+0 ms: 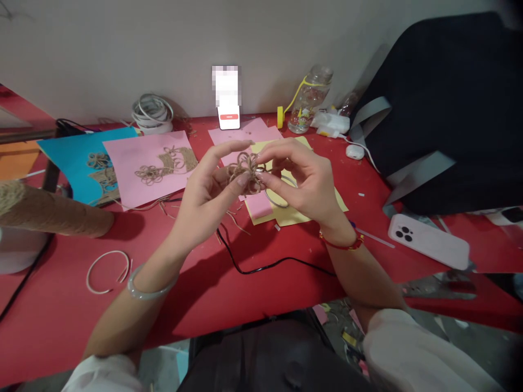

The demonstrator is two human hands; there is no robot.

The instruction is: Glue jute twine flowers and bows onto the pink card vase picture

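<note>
Head view: jute twine flower coil (245, 173) held in mid-air above yellow paper (295, 216) on the red surface (61, 305). Left hand (204, 197) and right hand (304, 181) meet at the coil, their fingers (241, 178) nearly closed, pinching its loops from 2 sides. Risk: a slackened pinch could let the loops slip and spring apart, losing the coil's shape.

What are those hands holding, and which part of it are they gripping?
The left hand and right hand pinch a looped jute twine flower, each gripping one of its opposite sides.
</note>
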